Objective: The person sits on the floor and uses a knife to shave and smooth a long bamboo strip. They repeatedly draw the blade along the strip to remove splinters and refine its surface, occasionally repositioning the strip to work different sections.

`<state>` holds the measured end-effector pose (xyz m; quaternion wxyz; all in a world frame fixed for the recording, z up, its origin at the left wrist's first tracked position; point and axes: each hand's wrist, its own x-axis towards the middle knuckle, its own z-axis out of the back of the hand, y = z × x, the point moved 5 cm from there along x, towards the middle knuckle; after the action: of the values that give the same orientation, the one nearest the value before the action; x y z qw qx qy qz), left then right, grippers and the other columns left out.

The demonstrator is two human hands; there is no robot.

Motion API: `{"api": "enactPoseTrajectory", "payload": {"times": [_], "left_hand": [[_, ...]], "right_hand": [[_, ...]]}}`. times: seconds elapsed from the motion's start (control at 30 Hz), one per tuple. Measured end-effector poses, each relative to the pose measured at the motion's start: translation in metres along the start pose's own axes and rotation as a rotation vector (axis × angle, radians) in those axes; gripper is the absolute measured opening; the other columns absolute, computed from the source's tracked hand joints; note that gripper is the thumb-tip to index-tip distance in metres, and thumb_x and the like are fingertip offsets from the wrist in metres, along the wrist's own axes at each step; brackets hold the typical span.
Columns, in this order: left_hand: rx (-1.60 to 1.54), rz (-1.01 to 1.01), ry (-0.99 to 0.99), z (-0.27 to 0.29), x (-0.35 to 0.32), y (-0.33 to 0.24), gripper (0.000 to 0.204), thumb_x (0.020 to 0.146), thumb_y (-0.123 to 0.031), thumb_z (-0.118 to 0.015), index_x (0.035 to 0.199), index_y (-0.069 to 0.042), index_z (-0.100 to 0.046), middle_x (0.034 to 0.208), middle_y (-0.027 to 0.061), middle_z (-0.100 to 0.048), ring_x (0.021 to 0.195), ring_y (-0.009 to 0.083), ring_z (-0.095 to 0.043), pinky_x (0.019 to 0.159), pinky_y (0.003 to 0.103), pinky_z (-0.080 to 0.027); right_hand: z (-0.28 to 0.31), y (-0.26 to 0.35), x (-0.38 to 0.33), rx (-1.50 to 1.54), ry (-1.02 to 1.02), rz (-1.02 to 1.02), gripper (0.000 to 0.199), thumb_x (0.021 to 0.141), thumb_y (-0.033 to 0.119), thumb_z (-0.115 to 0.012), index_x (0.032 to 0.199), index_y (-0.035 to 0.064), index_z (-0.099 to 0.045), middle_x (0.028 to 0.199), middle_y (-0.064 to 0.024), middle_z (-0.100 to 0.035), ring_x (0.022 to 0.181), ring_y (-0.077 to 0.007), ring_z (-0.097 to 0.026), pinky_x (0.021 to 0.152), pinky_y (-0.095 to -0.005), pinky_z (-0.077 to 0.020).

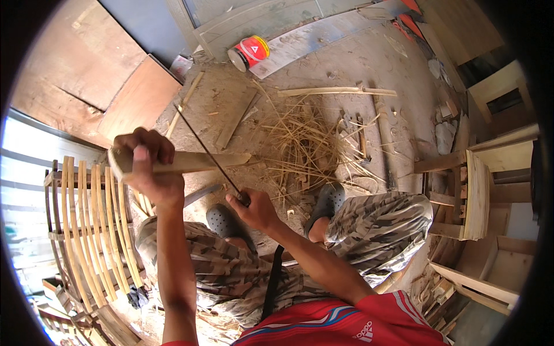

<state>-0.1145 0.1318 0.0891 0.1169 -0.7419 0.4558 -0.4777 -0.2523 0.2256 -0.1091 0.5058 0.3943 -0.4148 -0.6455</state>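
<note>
My left hand (147,164) is closed round the thick near end of a split bamboo piece (202,161), which points right toward the middle of the floor. My right hand (255,210) grips the dark handle of a long-bladed knife (203,144). Its thin dark blade slants up and left, crossing the bamboo in view; whether it touches the bamboo I cannot tell. A heap of thin bamboo shavings (306,135) lies on the floor ahead, beyond my feet. Below the bamboo, near my left shoe (225,222), is a flat grey blade-like piece (202,194).
A red and yellow can (252,52) lies tipped at the back, beside a long flat board (323,40). A bamboo pole (340,91) lies beyond the shavings. On the left stands a slatted bamboo rack (92,230); on the right, wooden frames (476,196). Plywood sheets (81,69) lean at back left.
</note>
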Motion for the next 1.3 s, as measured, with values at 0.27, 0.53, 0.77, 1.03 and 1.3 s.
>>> {"api": "enactPoseTrajectory", "payload": {"times": [0.27, 0.53, 0.77, 1.03, 1.3], "left_hand": [[-0.075, 0.035, -0.049, 0.038, 0.004, -0.006, 0.026, 0.08, -0.021, -0.061, 0.079, -0.013, -0.035, 0.065, 0.0, -0.029, 0.053, 0.0107, -0.029, 0.048, 0.024, -0.026], [0.03, 0.098, -0.025, 0.036, 0.009, -0.006, 0.031, 0.08, -0.028, -0.061, 0.08, -0.014, -0.034, 0.064, -0.0002, -0.03, 0.055, 0.0124, -0.031, 0.051, 0.027, -0.026], [0.151, 0.118, -0.158, 0.043, 0.001, -0.01, 0.037, 0.076, -0.033, -0.064, 0.078, -0.016, -0.032, 0.063, -0.001, -0.03, 0.053, 0.0123, -0.03, 0.052, 0.028, -0.025], [0.085, 0.117, -0.073, 0.028, -0.005, -0.013, 0.035, 0.077, -0.028, -0.067, 0.079, -0.016, -0.034, 0.064, -0.0011, -0.031, 0.055, 0.012, -0.031, 0.052, 0.028, -0.026], [-0.044, 0.175, 0.066, 0.018, -0.011, -0.007, 0.036, 0.078, -0.026, -0.069, 0.079, -0.015, -0.035, 0.064, -0.0014, -0.03, 0.056, 0.0113, -0.03, 0.053, 0.026, -0.028]], "right_hand": [[-0.015, -0.047, 0.004, -0.109, -0.027, -0.04, 0.03, 0.082, 0.03, -0.064, 0.076, 0.0009, -0.063, 0.06, -0.0166, -0.06, 0.058, -0.0312, -0.063, 0.055, -0.0403, -0.0469], [-0.02, -0.097, 0.011, -0.161, 0.061, -0.236, 0.03, 0.081, 0.032, -0.062, 0.086, 0.0032, -0.066, 0.07, -0.0176, -0.065, 0.065, -0.0372, -0.065, 0.062, -0.0453, -0.0523], [-0.033, 0.026, 0.014, -0.017, 0.141, -0.06, 0.021, 0.083, 0.025, -0.064, 0.081, 0.0039, -0.064, 0.056, -0.0164, -0.057, 0.054, -0.0334, -0.062, 0.051, -0.0392, -0.0466], [-0.022, -0.105, 0.006, -0.163, -0.038, -0.262, 0.024, 0.077, 0.027, -0.065, 0.079, 0.0029, -0.066, 0.067, -0.0201, -0.063, 0.066, -0.0381, -0.064, 0.06, -0.0445, -0.0513], [-0.015, 0.039, -0.004, 0.017, -0.023, 0.057, 0.028, 0.082, 0.028, -0.062, 0.077, 0.0002, -0.063, 0.062, -0.0167, -0.062, 0.058, -0.035, -0.064, 0.052, -0.0403, -0.0478]]}}
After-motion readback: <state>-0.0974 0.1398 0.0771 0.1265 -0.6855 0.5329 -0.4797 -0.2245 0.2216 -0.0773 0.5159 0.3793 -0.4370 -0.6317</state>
